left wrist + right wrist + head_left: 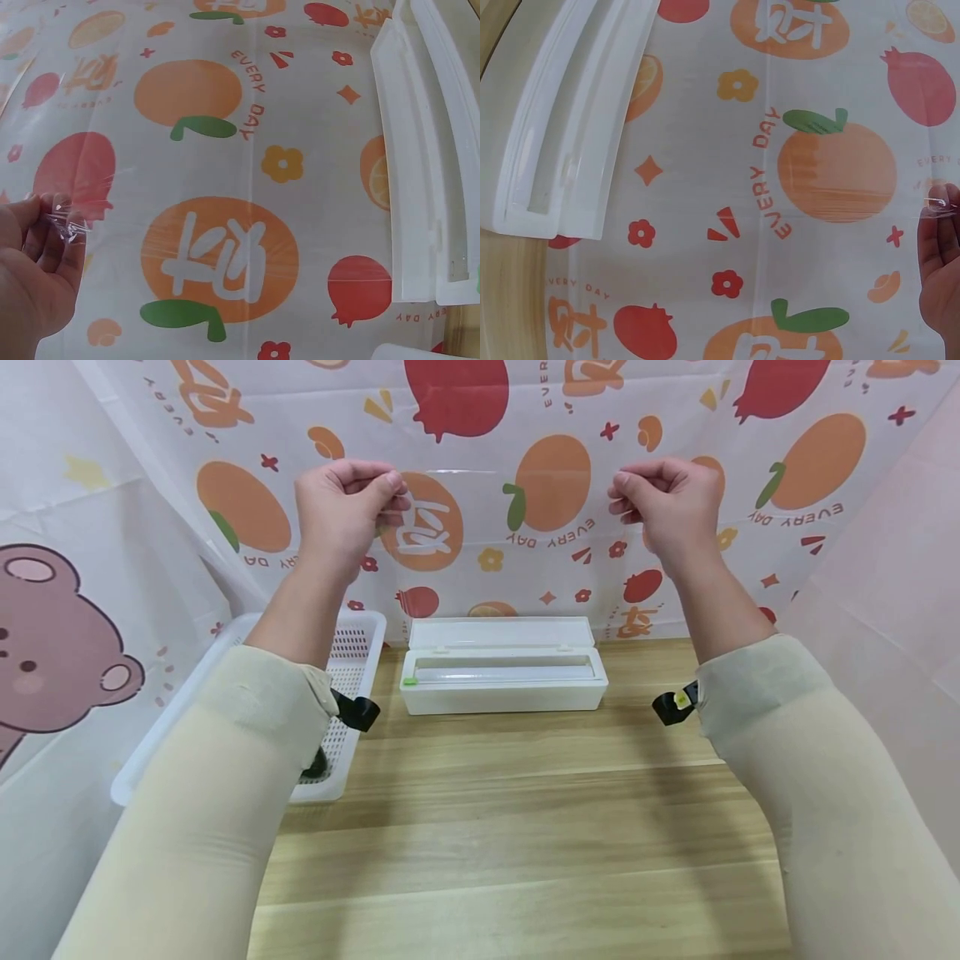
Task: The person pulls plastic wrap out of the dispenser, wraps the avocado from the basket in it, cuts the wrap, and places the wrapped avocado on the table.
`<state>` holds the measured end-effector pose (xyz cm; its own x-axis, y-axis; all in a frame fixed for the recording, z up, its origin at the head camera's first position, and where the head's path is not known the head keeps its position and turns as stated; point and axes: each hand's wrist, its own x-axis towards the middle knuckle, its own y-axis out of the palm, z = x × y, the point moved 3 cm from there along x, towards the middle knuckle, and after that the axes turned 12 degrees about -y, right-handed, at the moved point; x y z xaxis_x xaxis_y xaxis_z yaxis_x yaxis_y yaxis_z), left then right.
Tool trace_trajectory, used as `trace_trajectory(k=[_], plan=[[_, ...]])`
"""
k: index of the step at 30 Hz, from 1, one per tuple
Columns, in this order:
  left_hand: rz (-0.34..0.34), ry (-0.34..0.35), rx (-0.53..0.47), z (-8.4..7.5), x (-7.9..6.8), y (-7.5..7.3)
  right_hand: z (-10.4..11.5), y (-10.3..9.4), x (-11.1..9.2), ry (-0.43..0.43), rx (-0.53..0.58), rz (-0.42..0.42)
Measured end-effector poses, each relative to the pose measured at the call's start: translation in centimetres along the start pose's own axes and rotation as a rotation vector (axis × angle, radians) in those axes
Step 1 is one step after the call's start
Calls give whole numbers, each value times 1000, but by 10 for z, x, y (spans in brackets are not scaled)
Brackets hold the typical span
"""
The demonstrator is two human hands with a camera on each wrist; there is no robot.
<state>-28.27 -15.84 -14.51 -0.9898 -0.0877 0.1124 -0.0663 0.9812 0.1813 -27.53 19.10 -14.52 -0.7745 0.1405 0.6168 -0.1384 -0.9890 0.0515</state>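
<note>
A sheet of clear plastic wrap (487, 472) stretches between the two raised hands, showing only as faint shine and creases. My left hand (348, 506) pinches one corner between thumb and fingers; bunched film (69, 227) glints at those fingertips in the left wrist view. At the other side my right hand (670, 503) pinches the opposite corner, its film edge (935, 203) catching light in the right wrist view. Below and between the hands, a white plastic wrap dispenser box (504, 697) stands on the table with its lid raised, a roll inside and a green slider at its left end.
A white perforated basket (365, 647) sits at the left, partly behind the left arm, with a dark green item (317, 766) in it. The wooden table (525, 827) meets a fruit-printed sheet (480, 564) at the back.
</note>
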Motion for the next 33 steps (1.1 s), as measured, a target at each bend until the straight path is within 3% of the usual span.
trace_trajectory(k=[7,15,25,33], plan=[[6,12,-46,-6,-2,2,5,0,1,-22,-4,-8],[-15,43,-2,-14,-9,4,11,1,2,-60,-6,-16],[-2,64,-56,-27,-11,10,22,0,9,-96,13,-24],[-16,80,-43,-34,-17,14,25,0,13,-115,46,-26]])
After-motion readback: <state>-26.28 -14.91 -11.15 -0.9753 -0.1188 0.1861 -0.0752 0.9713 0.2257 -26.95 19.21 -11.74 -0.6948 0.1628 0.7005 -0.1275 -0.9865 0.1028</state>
